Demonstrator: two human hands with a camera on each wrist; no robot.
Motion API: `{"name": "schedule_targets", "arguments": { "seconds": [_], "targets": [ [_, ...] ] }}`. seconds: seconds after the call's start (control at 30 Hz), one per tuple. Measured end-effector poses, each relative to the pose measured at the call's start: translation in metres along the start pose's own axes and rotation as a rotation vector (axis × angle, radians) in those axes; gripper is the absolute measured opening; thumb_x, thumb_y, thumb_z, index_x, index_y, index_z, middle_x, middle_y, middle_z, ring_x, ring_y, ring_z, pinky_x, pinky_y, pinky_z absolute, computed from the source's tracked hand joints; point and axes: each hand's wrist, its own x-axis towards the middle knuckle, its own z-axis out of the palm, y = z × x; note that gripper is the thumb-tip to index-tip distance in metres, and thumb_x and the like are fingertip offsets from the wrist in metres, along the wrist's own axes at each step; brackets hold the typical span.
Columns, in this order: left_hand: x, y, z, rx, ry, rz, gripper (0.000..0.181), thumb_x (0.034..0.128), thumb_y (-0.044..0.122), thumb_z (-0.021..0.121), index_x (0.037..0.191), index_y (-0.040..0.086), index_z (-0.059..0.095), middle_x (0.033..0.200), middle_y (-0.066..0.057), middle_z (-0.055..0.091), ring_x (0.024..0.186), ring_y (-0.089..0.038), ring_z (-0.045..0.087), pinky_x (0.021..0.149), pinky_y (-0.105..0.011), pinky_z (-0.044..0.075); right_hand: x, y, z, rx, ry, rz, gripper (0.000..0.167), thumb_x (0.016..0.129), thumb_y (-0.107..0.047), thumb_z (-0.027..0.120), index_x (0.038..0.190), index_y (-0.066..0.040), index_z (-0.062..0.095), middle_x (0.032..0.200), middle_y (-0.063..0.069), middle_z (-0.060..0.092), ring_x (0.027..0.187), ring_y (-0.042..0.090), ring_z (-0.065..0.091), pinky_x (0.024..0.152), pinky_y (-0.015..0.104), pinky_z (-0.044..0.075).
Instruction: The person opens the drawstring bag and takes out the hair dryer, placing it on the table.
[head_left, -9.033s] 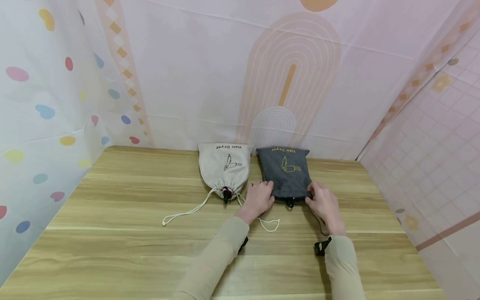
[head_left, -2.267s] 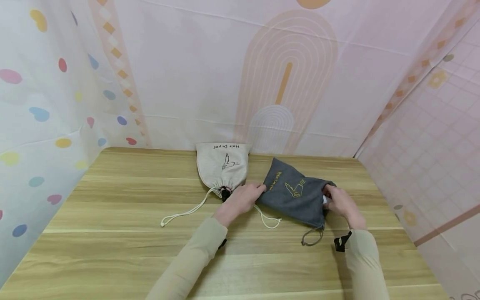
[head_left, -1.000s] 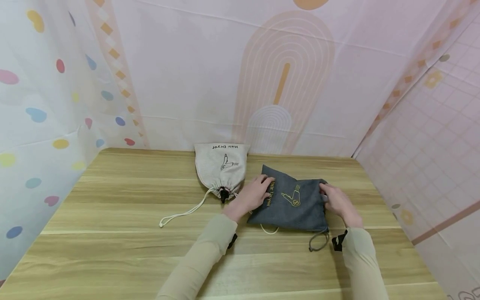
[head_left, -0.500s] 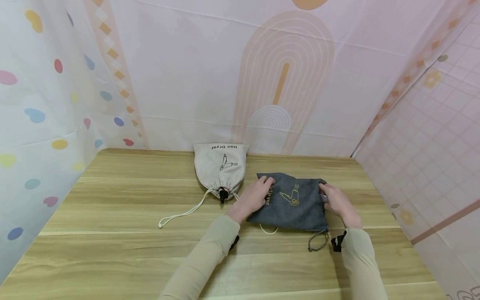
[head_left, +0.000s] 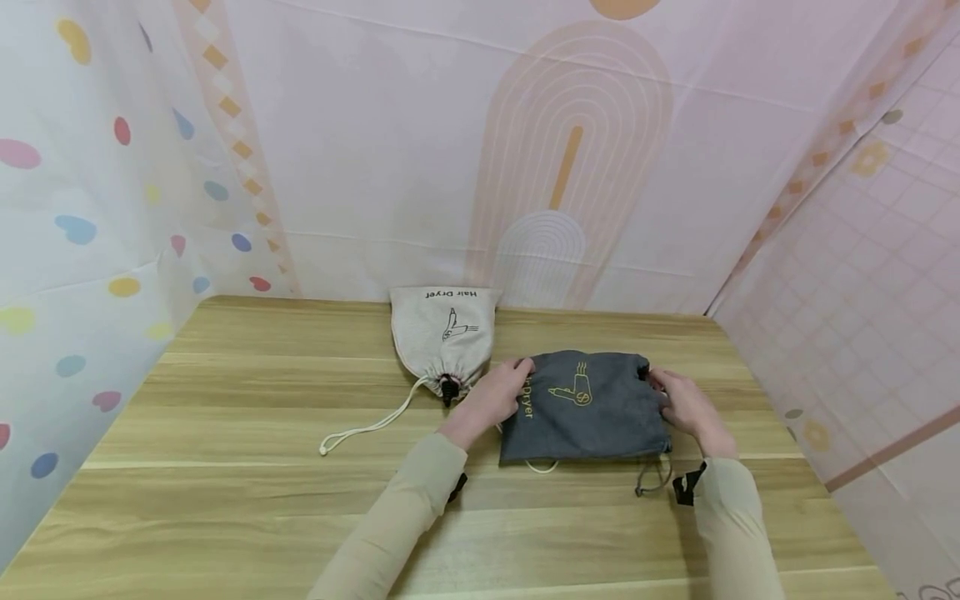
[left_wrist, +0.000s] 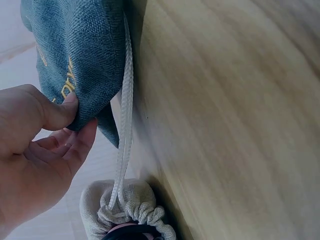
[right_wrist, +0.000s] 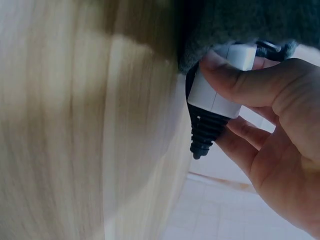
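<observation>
A dark grey drawstring bag, printed "Hair Dryer" in yellow, lies sideways on the table with its mouth to the right. My left hand pinches the cloth at the bag's closed end between thumb and fingers. At the mouth, my right hand grips the white handle of a hair dryer. Its black ribbed cord sleeve sticks out below the thumb in the right wrist view; the bag hides the rest. A beige drawstring bag, gathered at its mouth, lies behind my left hand.
The beige bag's white cord trails left over the wooden table, and another loop of it passes under the grey bag. A grey drawstring loop hangs from the grey bag's mouth. Patterned cloth walls stand at the back and sides.
From 9.0 s ago the grey bag has turned, its mouth swinging from the front to the right. My right hand took hold of the dryer's handle. Lately the bag has flattened and shifted slightly right.
</observation>
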Motion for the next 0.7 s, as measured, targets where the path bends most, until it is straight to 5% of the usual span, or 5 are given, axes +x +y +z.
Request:
{"name": "schedule_targets", "arguments": {
  "seconds": [0.2, 0.37, 0.53, 0.7],
  "targets": [
    [0.002, 0.000, -0.004, -0.006, -0.016, 0.002, 0.027, 0.0921, 0.012, 0.060, 0.118, 0.007, 0.055, 0.110, -0.012, 0.061, 0.094, -0.026, 0.063, 0.079, -0.035, 0.052, 0.001, -0.001, 0.002, -0.021, 0.028, -0.019, 0.043, 0.068, 0.020, 0.053, 0.108, 0.003, 0.058, 0.105, 0.023, 0.063, 0.093, 0.041, 0.062, 0.068, 0.043, 0.050],
    [0.006, 0.000, -0.005, -0.029, 0.037, -0.029, 0.026, 0.0978, 0.021, 0.051, 0.120, 0.008, 0.056, 0.113, -0.011, 0.060, 0.106, -0.028, 0.059, 0.090, -0.038, 0.048, 0.002, -0.002, 0.006, -0.018, 0.035, -0.053, 0.051, 0.069, 0.023, 0.053, 0.117, 0.007, 0.056, 0.111, 0.025, 0.063, 0.102, 0.045, 0.060, 0.074, 0.047, 0.052],
    [0.009, 0.000, 0.001, -0.007, 0.066, -0.010, 0.033, 0.0976, 0.015, 0.051, 0.128, 0.003, 0.051, 0.124, -0.016, 0.058, 0.116, -0.032, 0.056, 0.098, -0.041, 0.046, 0.004, -0.003, 0.010, -0.013, 0.071, -0.130, 0.052, 0.068, 0.025, 0.052, 0.116, 0.005, 0.057, 0.106, 0.022, 0.063, 0.099, 0.042, 0.061, 0.078, 0.050, 0.052],
    [0.010, -0.002, 0.009, 0.017, 0.054, 0.004, 0.035, 0.0945, 0.009, 0.054, 0.128, 0.001, 0.050, 0.117, -0.018, 0.063, 0.106, -0.032, 0.062, 0.092, -0.041, 0.050, 0.007, -0.003, 0.010, -0.007, 0.092, -0.168, 0.049, 0.066, 0.026, 0.050, 0.108, 0.002, 0.059, 0.101, 0.019, 0.063, 0.096, 0.040, 0.062, 0.076, 0.049, 0.052]
  ]
}}
